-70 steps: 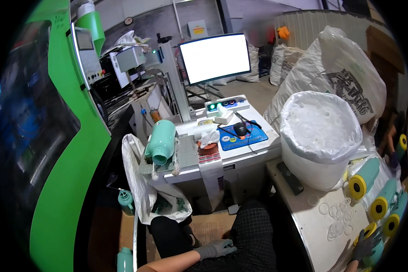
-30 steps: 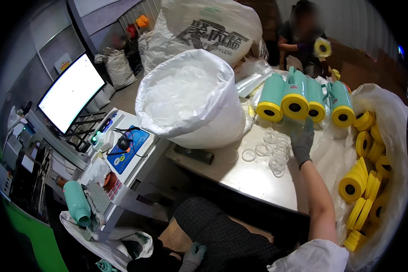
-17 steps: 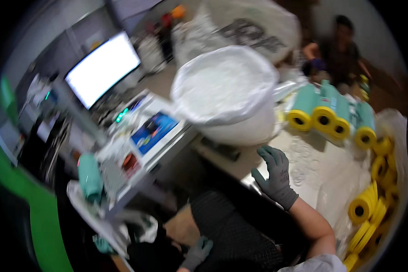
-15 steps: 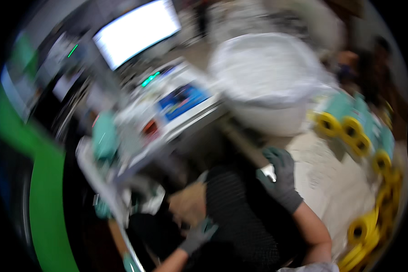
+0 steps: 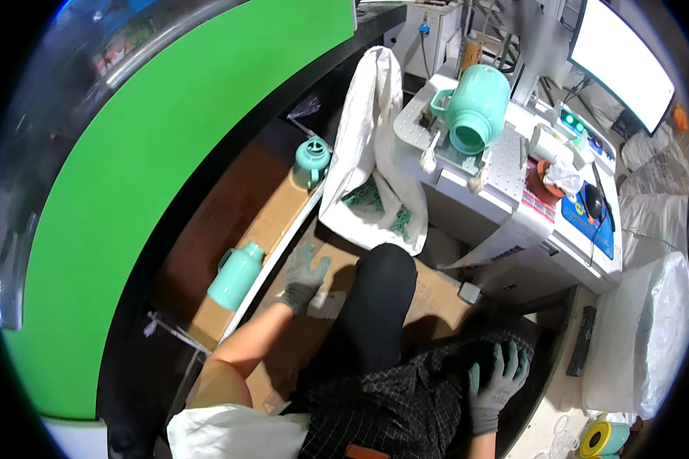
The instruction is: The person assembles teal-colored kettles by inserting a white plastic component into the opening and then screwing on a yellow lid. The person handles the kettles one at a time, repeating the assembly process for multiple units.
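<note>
My left hand, in a grey-green glove, is stretched out over the cardboard with its fingers apart and holds nothing. Beside it, a mint-green jug-shaped flask shell with a handle lies on a narrow cardboard-covered ledge. A second mint flask shell is farther along that ledge. My gloved right hand rests, fingers spread, on the dark checked apron over my right thigh. Another mint flask shell lies on a perforated metal plate, its open mouth toward me.
A white sack with green scraps stands between ledge and bench. A large green panel borders the left. On the bench are a brown pot and a mouse; a lit monitor is behind. A bulky white bag is at right.
My view has swung left, bringing the ledge and green panel into the middle. My left hand now reaches out toward the ledge; my right hand now rests on my thigh.
</note>
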Available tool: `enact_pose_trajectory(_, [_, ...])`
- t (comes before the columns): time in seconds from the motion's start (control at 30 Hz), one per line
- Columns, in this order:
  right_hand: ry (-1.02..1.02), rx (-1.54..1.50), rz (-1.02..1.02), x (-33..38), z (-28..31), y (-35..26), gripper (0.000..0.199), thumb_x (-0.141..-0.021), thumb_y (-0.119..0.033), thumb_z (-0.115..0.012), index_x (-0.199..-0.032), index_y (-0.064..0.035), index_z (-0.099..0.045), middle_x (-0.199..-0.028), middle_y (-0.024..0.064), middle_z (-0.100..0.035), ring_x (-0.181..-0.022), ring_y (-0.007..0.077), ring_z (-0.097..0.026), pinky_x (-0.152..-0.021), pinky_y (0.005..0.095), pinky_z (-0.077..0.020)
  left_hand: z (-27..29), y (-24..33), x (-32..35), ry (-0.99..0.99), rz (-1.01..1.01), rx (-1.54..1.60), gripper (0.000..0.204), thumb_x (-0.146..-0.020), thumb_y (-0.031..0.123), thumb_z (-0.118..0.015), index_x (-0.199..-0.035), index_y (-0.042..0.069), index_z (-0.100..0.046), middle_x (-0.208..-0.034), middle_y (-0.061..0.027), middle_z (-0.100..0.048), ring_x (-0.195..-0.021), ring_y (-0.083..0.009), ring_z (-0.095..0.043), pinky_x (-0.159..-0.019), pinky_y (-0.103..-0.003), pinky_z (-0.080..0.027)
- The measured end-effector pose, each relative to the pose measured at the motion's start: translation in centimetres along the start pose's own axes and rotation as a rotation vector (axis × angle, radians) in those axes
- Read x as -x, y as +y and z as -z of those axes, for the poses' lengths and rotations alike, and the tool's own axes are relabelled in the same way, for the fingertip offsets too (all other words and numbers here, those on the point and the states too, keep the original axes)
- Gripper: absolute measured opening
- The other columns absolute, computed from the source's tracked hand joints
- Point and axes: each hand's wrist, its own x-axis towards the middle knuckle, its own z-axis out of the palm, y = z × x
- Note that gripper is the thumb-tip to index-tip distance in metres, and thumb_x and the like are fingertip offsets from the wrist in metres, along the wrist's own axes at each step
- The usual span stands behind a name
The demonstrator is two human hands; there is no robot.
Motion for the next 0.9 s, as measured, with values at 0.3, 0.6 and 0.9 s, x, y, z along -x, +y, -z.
enact_pose_trajectory(0.3, [-0.018,0.056,-0.166,-2.1,0.5,-0.5,0.054,-0.088,-0.038,-0.070,-0.133,-0.0104,-0.064,-0.146,0.0198,-0.052,-0.139,0.0485,-0.041,-0.117,0.0643,-0.0297,-7.0,-1.3,-24.1,-0.223,0.097,-0.276,0.078,-0.090,0.042,-0.064,-0.155,0.004,-0.039,-0.156,-0.0232,-0.047,-0.134,-0.0419,-0.054,-0.107,-0.053,-0.048])
enact_pose_trajectory(0.6, [-0.037,0.068,-0.196,-3.6,0.7,-2.0,0.051,-0.081,-0.038,-0.074,-0.124,-0.0122,-0.067,-0.140,0.0189,-0.054,-0.138,0.0476,-0.040,-0.116,0.0654,-0.0297,-7.7,-6.1,-32.5,-0.466,0.082,-0.457,0.084,-0.089,0.047,-0.068,-0.155,0.003,-0.040,-0.163,-0.0285,-0.037,-0.135,-0.0438,-0.055,-0.111,-0.048,-0.048])
enact_pose_trajectory(0.9, [-0.025,-0.037,-0.134,-3.3,1.3,-1.4,0.053,-0.087,-0.042,-0.073,-0.133,-0.0172,-0.066,-0.148,0.0146,-0.052,-0.139,0.0444,-0.042,-0.117,0.0643,-0.0290,-3.7,-10.8,-26.2,0.339,0.178,-0.227,0.047,-0.097,0.029,-0.067,-0.134,0.001,-0.066,-0.139,-0.0246,-0.063,-0.128,-0.0418,-0.059,-0.109,-0.050,-0.047])
